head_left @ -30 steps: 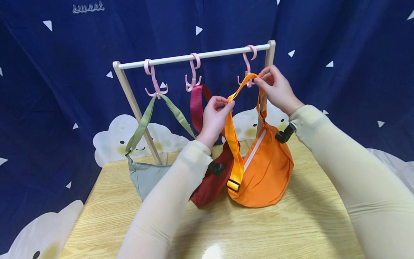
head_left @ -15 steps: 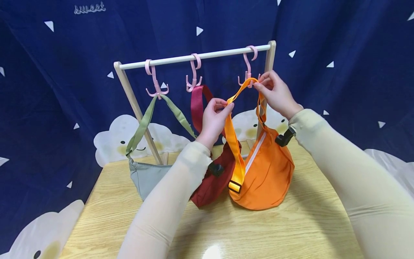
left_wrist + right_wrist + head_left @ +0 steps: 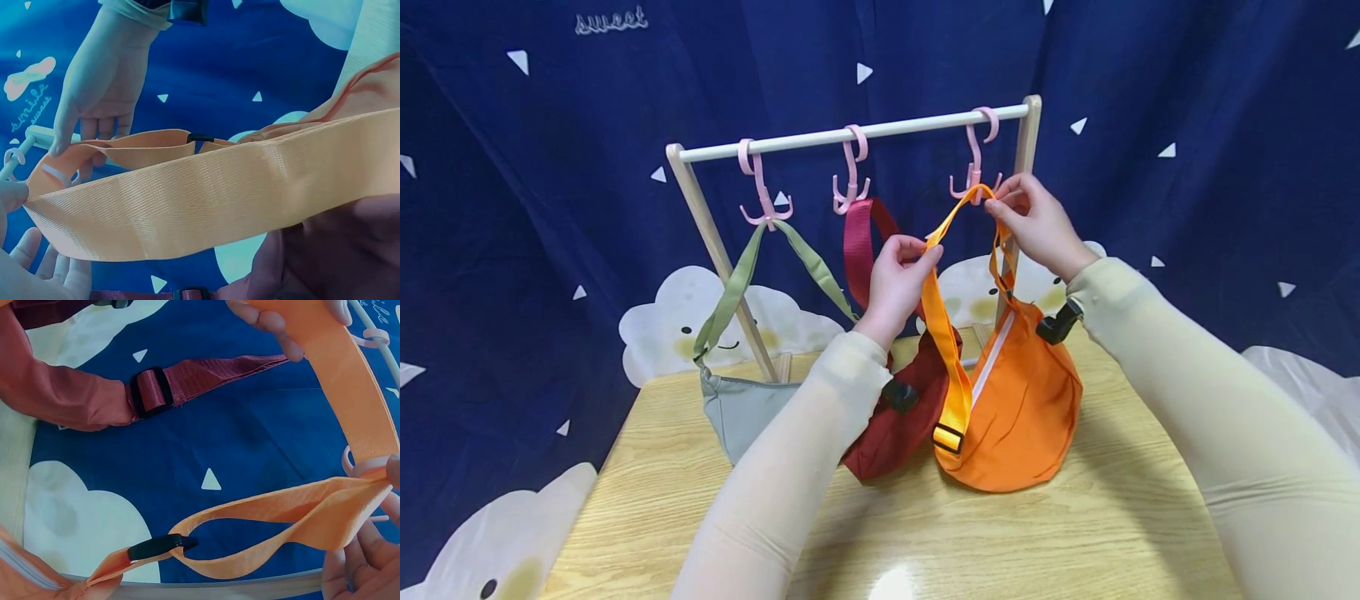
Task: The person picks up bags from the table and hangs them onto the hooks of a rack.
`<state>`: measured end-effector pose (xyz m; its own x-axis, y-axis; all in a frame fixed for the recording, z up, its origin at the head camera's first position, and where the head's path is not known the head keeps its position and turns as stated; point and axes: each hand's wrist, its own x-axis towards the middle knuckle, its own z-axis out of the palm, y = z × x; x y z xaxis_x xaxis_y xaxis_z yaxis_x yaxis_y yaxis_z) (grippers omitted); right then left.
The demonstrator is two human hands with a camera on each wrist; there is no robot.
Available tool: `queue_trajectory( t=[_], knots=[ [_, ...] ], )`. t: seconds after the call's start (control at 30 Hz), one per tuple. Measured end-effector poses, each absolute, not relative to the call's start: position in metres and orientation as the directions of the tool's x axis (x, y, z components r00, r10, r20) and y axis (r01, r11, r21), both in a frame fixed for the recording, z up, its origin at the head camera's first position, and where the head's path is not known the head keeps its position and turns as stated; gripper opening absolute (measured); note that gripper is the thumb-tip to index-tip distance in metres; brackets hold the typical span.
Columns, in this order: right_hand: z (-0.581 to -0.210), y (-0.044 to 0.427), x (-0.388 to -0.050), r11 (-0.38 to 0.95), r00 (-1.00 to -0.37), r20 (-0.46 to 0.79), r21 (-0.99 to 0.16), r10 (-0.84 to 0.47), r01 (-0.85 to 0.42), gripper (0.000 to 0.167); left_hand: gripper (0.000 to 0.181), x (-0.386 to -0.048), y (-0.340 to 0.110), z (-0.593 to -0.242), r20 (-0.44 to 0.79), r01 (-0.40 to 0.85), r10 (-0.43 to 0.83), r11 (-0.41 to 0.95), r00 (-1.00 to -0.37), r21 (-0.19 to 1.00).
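An orange bag [image 3: 1030, 408] hangs by its strap [image 3: 946, 333] at the right of the rack, its lower edge close to the table. My left hand [image 3: 895, 283] pinches the strap's left side between thumb and fingers. With thumb and fingertips, my right hand [image 3: 1037, 225] pinches it on the other side, beside the right pink hook [image 3: 975, 171]. Between both hands the strap arches across the hook's lower prongs; whether it bears on them I cannot tell. A black buckle [image 3: 156, 546] joins the twisted strap end to the bag in the right wrist view.
A white rod [image 3: 790, 143] on wooden posts carries the hooks. A grey-green bag [image 3: 741, 408] hangs from the left hook [image 3: 763, 196]. Behind my left arm, a dark red bag [image 3: 898, 425] hangs from the middle hook [image 3: 850, 179]. Below is a wooden table [image 3: 1000, 542].
Both hands have lowered slightly with the orange strap, and the bag has come down a little. More of the right hook's prongs now shows above the strap.
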<state>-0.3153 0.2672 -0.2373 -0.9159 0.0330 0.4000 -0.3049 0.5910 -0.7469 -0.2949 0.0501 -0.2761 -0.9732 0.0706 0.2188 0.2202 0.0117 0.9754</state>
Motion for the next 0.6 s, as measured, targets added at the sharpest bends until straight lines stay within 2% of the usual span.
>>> queue_trajectory(
  t=[0.6],
  knots=[
    [-0.248, 0.264, -0.314, 0.624, -0.918, 0.397, -0.722, 0.018, -0.300, 0.044, 0.029, -0.295, 0.047, -0.283, 0.196, 0.203, 0.098, 0.063, -0.976, 0.977]
  ],
)
